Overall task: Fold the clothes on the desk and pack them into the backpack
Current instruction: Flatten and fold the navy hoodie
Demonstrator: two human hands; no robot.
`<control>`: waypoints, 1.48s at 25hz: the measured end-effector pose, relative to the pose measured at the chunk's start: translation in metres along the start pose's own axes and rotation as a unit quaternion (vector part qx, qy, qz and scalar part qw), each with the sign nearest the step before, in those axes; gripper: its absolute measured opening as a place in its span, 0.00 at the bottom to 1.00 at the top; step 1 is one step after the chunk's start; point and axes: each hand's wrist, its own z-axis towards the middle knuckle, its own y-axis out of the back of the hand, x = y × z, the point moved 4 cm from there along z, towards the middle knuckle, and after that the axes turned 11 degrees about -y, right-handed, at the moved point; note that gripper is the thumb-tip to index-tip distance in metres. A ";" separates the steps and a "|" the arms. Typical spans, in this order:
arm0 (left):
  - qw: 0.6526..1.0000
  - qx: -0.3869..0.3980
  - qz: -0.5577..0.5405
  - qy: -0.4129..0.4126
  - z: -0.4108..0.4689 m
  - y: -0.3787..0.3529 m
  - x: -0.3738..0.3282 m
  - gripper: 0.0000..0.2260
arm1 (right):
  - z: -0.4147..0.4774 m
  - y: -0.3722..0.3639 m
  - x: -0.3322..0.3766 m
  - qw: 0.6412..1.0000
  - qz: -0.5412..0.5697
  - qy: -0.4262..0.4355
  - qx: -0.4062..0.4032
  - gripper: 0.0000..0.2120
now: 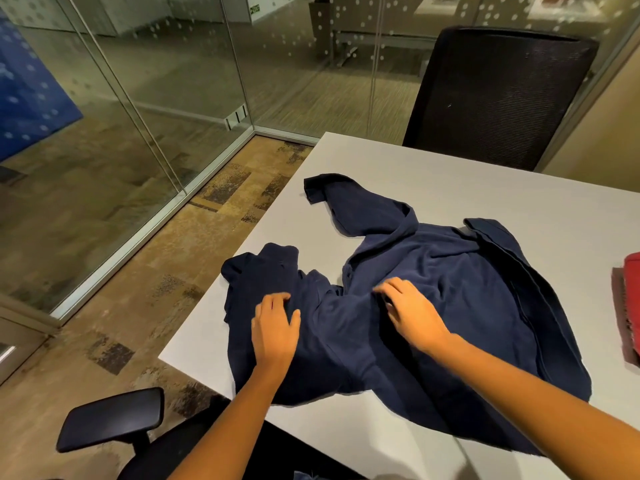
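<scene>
A dark navy polo shirt (450, 292) lies spread and rumpled on the white desk (433, 174). One sleeve reaches toward the desk's far left, and the other is bunched near the left edge. My left hand (275, 327) rests on the bunched sleeve, its fingertips curled into the cloth. Near the collar and placket, my right hand (412, 310) lies on the shirt's chest with the fingers bent down onto the fabric. No backpack is in view.
A red item (633, 299) over a brownish cloth (623, 323) shows at the right edge of the desk. A black mesh chair (498, 95) stands behind the desk, and my own chair's armrest (110, 417) is at lower left. Glass walls surround the room.
</scene>
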 end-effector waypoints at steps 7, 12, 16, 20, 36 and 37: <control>0.974 0.112 0.109 0.162 0.042 -0.022 0.029 0.39 | 0.106 -0.018 0.065 0.976 -0.128 0.123 0.127 0.15; 0.987 0.025 0.158 0.032 0.040 -0.015 0.057 0.20 | 0.150 -0.021 0.057 0.938 -0.284 0.099 0.175 0.05; 0.985 0.020 0.157 0.071 0.038 0.010 0.077 0.14 | 0.191 0.023 0.040 0.987 -0.155 -0.028 0.039 0.04; 0.967 0.000 0.199 0.159 0.025 0.029 0.108 0.14 | 0.222 0.061 0.009 0.977 -0.017 -0.188 -0.102 0.09; 0.967 0.205 0.102 0.114 0.113 -0.038 0.045 0.27 | 0.067 -0.054 0.018 0.990 0.062 -0.042 -0.121 0.20; 0.960 0.223 0.116 0.123 0.124 -0.037 0.049 0.28 | 0.053 -0.058 0.006 0.988 0.071 -0.057 -0.122 0.21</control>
